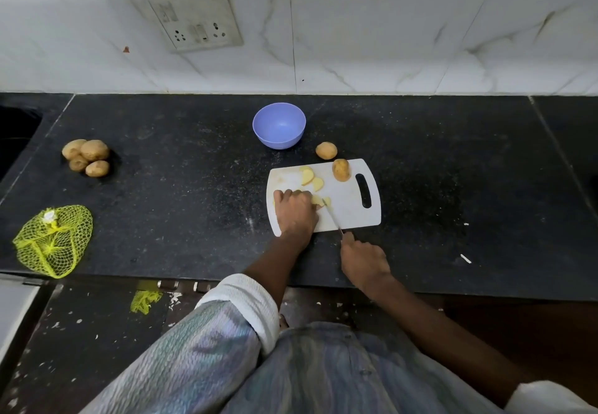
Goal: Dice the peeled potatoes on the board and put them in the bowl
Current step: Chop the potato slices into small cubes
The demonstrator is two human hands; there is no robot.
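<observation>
A white cutting board point(349, 213) lies on the black counter. Pale potato slices point(311, 178) lie on its far half, and an unpeeled potato half point(341, 170) stands near the handle slot. My left hand point(295, 211) curls over a potato piece point(318, 200) at the board's near left and holds it down. My right hand point(364, 260) grips a knife point(332, 216) whose blade angles up to the piece beside my left fingers. A purple bowl point(279, 129) stands behind the board with nothing visible in it.
One whole potato point(326, 150) sits between bowl and board. Several unpeeled potatoes point(86, 158) lie at the far left. A yellow net bag point(53, 240) rests at the counter's left front edge. A tiled wall with a switch plate point(191, 15) backs the counter.
</observation>
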